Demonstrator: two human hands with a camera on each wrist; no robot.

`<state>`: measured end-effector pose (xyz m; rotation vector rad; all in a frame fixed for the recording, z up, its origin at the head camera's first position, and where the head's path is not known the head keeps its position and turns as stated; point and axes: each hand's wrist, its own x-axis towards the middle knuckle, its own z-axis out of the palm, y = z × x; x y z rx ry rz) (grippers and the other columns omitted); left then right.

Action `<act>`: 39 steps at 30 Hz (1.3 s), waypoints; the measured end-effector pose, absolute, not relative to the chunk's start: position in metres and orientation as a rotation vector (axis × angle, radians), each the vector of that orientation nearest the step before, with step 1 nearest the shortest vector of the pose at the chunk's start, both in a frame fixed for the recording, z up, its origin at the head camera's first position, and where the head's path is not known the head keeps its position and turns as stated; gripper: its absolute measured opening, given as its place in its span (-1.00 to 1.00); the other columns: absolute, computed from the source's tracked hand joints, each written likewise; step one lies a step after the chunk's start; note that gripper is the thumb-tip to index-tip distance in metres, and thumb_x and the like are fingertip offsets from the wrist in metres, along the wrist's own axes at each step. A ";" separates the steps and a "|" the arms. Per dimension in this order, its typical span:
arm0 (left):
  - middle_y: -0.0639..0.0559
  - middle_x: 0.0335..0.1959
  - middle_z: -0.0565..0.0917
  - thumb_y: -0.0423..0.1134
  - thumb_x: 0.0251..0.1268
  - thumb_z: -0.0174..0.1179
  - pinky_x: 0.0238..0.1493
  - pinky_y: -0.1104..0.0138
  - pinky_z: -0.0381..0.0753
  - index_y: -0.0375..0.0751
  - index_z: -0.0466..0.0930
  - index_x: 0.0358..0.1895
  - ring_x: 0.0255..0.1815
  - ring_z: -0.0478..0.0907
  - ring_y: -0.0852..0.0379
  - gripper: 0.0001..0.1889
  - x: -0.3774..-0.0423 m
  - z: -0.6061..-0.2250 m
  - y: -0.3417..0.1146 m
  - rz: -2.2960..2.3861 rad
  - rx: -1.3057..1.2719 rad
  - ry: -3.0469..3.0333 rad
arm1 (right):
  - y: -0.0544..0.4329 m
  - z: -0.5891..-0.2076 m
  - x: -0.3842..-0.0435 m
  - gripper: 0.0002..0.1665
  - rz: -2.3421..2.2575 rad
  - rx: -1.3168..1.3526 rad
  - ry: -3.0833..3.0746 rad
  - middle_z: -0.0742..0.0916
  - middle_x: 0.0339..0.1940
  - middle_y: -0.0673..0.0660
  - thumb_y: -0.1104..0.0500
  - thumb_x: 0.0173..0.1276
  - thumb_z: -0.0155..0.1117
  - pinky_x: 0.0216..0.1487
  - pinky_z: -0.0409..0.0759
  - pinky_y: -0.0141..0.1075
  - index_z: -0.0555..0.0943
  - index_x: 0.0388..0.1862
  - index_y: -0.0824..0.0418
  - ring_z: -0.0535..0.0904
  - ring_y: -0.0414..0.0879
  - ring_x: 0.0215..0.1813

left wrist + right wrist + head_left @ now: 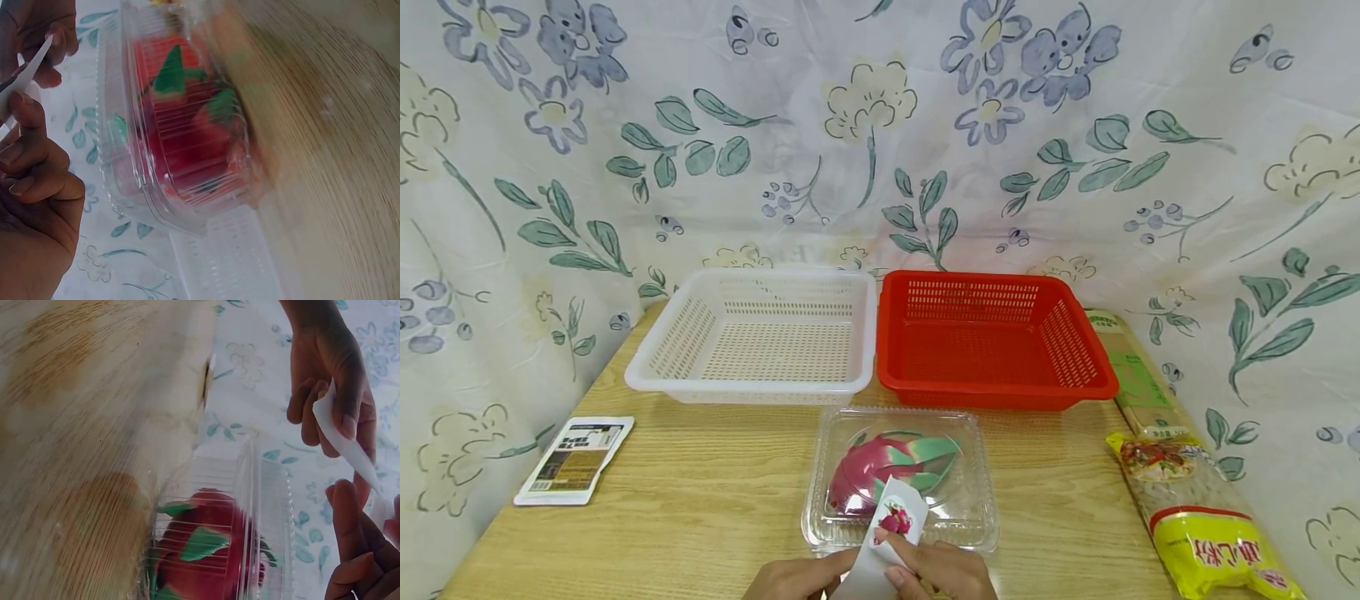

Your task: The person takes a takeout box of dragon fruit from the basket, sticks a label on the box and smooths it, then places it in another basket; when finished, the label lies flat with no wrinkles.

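Both hands are at the near edge of the table in the head view, holding a white sticker sheet [912, 497] with a small dragon fruit picture. My left hand [805, 575] grips the strip from the left, its thumb on the paper in the right wrist view. My right hand [943, 571] pinches it from the right, a fingertip beside the picture. Just beyond the hands lies a clear plastic clamshell box [981, 500], lid down. Inside it is a pink dragon fruit [857, 475] with green leaf tips. In the left wrist view the sheet [28, 78] stands edge-on, apart from the box.
A white basket [748, 387] and a red basket [1000, 392] stand side by side behind the box. On the left lies a white-edged flat packet [576, 460]. Along the right lie a yellow noodle bag [1213, 533] and a green-and-tan pack [1138, 375]. A flowered cloth [820, 192] hangs behind.
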<state>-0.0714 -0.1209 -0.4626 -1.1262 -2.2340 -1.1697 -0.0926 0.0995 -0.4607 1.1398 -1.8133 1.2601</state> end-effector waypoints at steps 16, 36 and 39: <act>0.23 -0.63 0.44 -0.33 0.14 0.36 -0.61 0.77 0.17 0.00 0.52 0.31 -0.54 0.11 0.67 -0.40 -0.071 -0.464 -0.128 -1.262 -1.111 -2.242 | 0.109 -0.461 -0.088 -0.58 1.398 1.080 -1.853 0.66 -0.65 0.00 0.44 0.15 0.40 -0.50 0.42 -0.70 0.68 0.05 0.41 0.51 -0.41 -0.58; 0.24 -0.67 0.42 -0.33 0.17 0.37 -0.64 0.76 0.14 0.04 0.53 0.30 -0.52 0.07 0.73 -0.42 -0.068 -0.470 -0.144 -1.276 -1.042 -2.306 | 0.115 -0.452 -0.086 -0.51 1.483 1.011 -1.889 0.56 -0.76 -0.02 0.59 0.08 0.33 -0.62 0.30 -0.73 0.67 0.04 0.41 0.38 -0.39 -0.72; 0.21 -0.65 0.44 -0.38 0.08 0.38 -0.61 0.77 0.18 0.02 0.53 0.30 -0.50 0.13 0.72 -0.37 -0.067 -0.473 -0.147 -1.318 -1.046 -2.288 | 0.116 -0.451 -0.089 -0.58 1.465 1.043 -1.824 0.55 -0.80 -0.01 0.55 0.17 0.30 -0.64 0.30 -0.73 0.65 0.05 0.46 0.38 -0.37 -0.76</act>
